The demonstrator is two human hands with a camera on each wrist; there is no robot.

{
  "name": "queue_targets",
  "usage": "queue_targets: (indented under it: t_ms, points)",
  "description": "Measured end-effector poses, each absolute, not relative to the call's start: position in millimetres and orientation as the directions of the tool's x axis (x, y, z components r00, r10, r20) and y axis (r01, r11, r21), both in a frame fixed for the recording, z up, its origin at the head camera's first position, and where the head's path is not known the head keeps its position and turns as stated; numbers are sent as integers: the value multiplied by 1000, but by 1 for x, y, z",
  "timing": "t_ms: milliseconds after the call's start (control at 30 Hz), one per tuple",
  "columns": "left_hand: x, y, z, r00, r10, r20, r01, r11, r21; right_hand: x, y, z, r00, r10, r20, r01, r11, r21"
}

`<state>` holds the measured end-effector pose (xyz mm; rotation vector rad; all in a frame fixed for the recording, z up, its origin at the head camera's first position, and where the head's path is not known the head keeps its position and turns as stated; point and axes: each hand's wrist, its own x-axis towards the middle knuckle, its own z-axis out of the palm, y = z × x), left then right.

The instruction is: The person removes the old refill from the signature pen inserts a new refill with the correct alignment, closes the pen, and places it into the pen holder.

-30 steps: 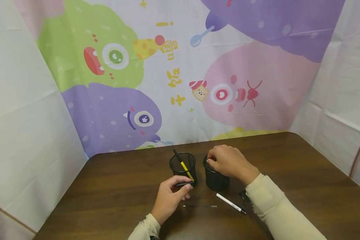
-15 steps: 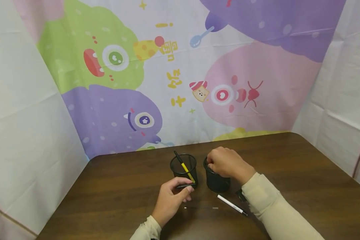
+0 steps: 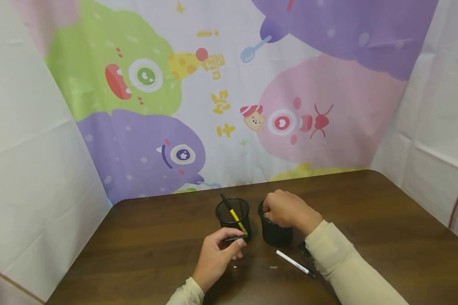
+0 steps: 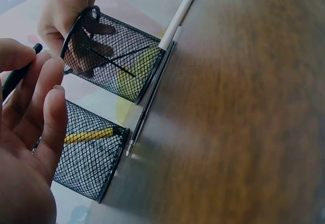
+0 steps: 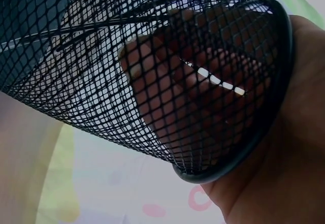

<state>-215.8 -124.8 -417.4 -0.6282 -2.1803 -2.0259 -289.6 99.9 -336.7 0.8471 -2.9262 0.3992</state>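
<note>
My left hand (image 3: 217, 256) pinches a short black pen (image 3: 234, 239) between thumb and fingers, in front of the left mesh pen cup (image 3: 217, 216). A yellow pen with a black end (image 3: 233, 214) leans inside that cup. My right hand (image 3: 291, 209) reaches over the rim of the right mesh pen cup (image 3: 276, 235). Its fingers (image 5: 152, 87) are inside, seen through the mesh. Thin dark rods (image 5: 109, 23) lie in that cup, and one runs up to the fingertips; whether they grip it is unclear.
On the brown table (image 3: 145, 241), a clear-tipped pen refill (image 4: 151, 97) lies before the cups. A white pen (image 3: 294, 263) lies to its right. Near the right sleeve sits a small dark object (image 3: 304, 250), partly covered. A cartoon-printed cloth (image 3: 229, 156) hangs behind.
My right hand has sunk slightly deeper into the right cup. The left hand keeps the black pen in almost the same place.
</note>
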Motion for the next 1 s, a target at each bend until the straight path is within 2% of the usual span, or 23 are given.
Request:
queue_targets:
  t_ms: [500, 767, 1000]
  points:
    - [-216, -124, -419, -912, 224, 343, 359, 35, 933, -292, 101, -337, -844, -526, 104, -535, 815, -224]
    - [-219, -123, -418, -894, 242, 377, 395, 28, 918, -292, 104, -336, -822, -544, 166, -569, 787, -238]
    - [-216, -124, -419, -910, 233, 344, 360, 29, 932, -288, 105, -340, -793, -573, 208, -610, 751, -253]
